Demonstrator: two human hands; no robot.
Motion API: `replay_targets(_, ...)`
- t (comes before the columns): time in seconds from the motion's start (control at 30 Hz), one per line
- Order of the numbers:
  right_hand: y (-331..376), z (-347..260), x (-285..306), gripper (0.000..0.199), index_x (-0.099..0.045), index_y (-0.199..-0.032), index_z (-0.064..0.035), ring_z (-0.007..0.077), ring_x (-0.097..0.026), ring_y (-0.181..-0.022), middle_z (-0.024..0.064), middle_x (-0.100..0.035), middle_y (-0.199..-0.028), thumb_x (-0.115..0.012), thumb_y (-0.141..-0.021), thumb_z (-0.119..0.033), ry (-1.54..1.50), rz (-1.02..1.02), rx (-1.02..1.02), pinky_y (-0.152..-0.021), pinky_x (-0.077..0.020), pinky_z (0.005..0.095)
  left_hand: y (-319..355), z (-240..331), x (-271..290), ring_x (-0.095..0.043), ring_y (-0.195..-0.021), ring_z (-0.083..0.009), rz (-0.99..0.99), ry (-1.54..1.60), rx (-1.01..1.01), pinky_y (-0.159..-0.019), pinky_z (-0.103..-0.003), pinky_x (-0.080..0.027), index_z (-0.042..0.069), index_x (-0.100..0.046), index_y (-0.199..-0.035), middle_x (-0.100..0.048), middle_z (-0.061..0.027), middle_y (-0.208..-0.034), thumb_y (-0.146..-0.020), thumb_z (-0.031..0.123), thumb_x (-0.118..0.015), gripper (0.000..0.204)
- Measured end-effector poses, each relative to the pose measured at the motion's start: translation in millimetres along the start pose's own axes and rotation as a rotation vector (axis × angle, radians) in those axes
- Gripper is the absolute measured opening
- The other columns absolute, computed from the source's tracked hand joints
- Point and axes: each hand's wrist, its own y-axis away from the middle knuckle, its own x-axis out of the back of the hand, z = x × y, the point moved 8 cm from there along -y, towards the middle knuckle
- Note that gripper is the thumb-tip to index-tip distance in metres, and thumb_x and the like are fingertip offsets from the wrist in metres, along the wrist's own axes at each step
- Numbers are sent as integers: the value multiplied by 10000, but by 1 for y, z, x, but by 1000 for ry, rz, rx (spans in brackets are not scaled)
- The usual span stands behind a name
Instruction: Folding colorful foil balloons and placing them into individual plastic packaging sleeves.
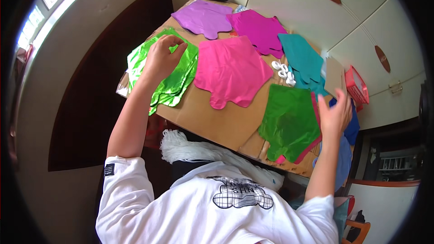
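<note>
Cardboard tabletop (217, 117) holds flat foil balloons spread in piles (pink, purple, teal, green). Left hand (162, 58) pinches the light green foil stack (174, 81); right hand (335, 115), fingers spread and holding nothing, hovers beside the darker green balloon (289, 124). Most appear laid out already.

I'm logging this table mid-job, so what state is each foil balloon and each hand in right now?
left hand: fingers curled, pinching the light green foil balloon.
light green foil balloon: deflated, crinkled, lying stacked.
right hand: open, fingers spread, at the blue foil balloon.
pink foil balloon: deflated, flat.
dark green foil balloon: deflated, flat, atop a pink one.
purple foil balloon: deflated, flat.
magenta foil balloon: deflated, flat.
teal foil balloon: deflated, flat.
</note>
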Motion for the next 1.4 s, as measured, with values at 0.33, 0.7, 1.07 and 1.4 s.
replay_targets(0.33,-141,-365,-298,512,-711,-884,-50,221,-666,-764,119,-708,-855,-835,-626,-474,-766,-747,220,-705,-520,351,-62,-42,-15,-620,-870,-327,-8,-48,20,-798,-421,-474,27,-679,-907,-641,-171,-970,-835,256,-656,241)
replay_targets(0.7,-119,-386,-383,237,-724,-854,-34,171,-623,-695,71,-705,-799,-803,-709,-204,-801,-937,-8,-652,-489,347,-124,-82,-65,-614,-968,-323,-68,-94,-233,-866,-409,-476,54,-677,-968,-651,-156,-994,-837,255,-620,247)
replay_targets(1.07,-275,-49,-126,381,-526,-1194,44,267,-641,-885,152,-615,-1050,-458,-954,-244,-1980,-163,-115,-809,-556,429,-138,-80,-113,-623,-966,-281,-204,-295,-233,-890,-405,-460,108,-669,-941,-640,-87,-988,-761,284,-621,256)
replay_targets(1.4,68,-41,-19,79,-604,-774,6,156,-558,-615,81,-551,-779,-668,-791,-37,-799,-594,-28,-543,-446,272,-166,-94,-115,-636,-963,-274,-332,-485,-158,-861,-388,-495,95,-671,-924,-668,-110,-951,-694,317,-652,321)
